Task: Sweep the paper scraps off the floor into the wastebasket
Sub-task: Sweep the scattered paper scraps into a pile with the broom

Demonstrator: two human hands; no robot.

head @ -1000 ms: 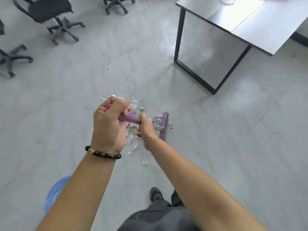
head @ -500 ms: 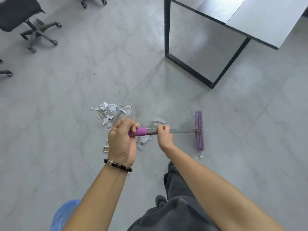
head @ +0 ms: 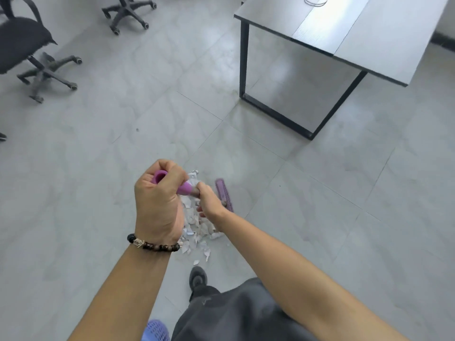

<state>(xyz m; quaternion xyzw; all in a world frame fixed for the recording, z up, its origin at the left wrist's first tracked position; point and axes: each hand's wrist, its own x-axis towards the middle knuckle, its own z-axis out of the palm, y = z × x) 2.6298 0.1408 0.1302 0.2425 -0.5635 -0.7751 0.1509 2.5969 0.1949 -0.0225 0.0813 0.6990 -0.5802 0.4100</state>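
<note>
I hold a broom with both hands. My left hand [head: 157, 203] grips the purple top end of its handle [head: 160, 177]. My right hand [head: 209, 201] grips the metal shaft just below. The purple broom head [head: 223, 193] rests on the grey tiled floor just right of my right hand. A pile of white paper scraps [head: 197, 232] lies under and below my hands, partly hidden by them. The blue mesh wastebasket [head: 155, 331] shows at the bottom edge, left of my leg.
A black-framed desk [head: 320, 40] stands at the upper right, its leg frame [head: 275, 114] on the floor beyond the broom. Black office chairs [head: 37, 57] on casters stand at the upper left. My shoe [head: 197, 278] is just below the scraps.
The broom head swung from far out on the right back in against the scraps. The scraps are now gathered in a tighter pile closer to my foot.
</note>
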